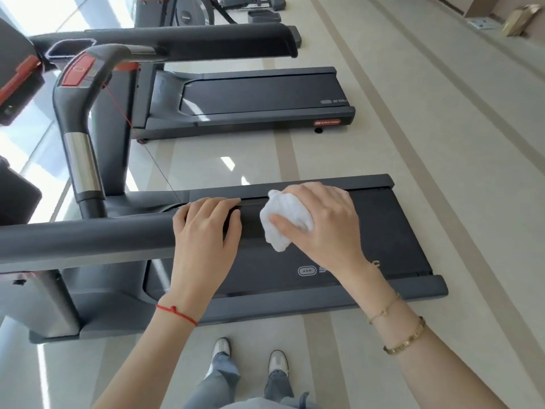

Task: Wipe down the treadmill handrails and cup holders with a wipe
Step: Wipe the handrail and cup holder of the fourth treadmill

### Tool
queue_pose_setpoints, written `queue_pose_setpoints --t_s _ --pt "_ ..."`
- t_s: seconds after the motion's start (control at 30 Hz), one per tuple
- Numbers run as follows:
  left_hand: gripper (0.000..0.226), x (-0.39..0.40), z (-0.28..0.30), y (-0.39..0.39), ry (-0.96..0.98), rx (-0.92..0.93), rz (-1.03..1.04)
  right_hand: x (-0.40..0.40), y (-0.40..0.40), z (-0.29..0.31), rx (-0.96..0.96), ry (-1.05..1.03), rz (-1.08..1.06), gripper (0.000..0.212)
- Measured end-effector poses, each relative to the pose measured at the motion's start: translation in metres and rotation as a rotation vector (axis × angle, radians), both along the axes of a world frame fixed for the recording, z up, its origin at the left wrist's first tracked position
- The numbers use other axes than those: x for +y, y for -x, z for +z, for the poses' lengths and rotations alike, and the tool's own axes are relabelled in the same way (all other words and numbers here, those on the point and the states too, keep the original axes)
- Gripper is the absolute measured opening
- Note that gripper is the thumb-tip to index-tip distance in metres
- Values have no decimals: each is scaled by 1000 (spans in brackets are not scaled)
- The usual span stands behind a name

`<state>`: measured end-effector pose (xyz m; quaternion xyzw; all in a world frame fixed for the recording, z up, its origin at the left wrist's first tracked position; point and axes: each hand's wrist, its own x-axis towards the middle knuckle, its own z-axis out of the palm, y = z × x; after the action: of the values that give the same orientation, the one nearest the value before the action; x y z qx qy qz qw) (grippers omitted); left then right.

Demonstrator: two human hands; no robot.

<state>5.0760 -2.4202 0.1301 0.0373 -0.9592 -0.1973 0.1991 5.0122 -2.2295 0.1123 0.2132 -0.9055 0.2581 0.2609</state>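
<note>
A thick dark grey handrail [88,237] of the near treadmill runs from the left edge toward the middle. My left hand [206,228] grips the rail close to its end, fingers curled over the top. Just to the right, my right hand [321,222] holds a crumpled white wipe [283,219] pressed against the rail's end. The far handrail [165,42] lies at the top left, beside a cup holder opening [70,50] and a curved front grip with a red button [79,69]. The near cup holder is out of sight.
The near treadmill's belt deck [392,231] lies under my hands. A second treadmill [259,98] stands beyond it. My feet [250,361] stand on the beige striped floor beside the deck. Other gym equipment [250,7] sits at the top; cardboard boxes [519,19] at top right.
</note>
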Motion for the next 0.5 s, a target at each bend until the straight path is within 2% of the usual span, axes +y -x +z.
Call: queue_pose_setpoints --t_s 0.17,0.5 --pt "22 -37 -1 -9 -17 14 72 -59 -1 7 -4 -122 67 51" --pt "21 -168 -1 -45 -20 54 193 -178 -25 2 53 -133 116 46"
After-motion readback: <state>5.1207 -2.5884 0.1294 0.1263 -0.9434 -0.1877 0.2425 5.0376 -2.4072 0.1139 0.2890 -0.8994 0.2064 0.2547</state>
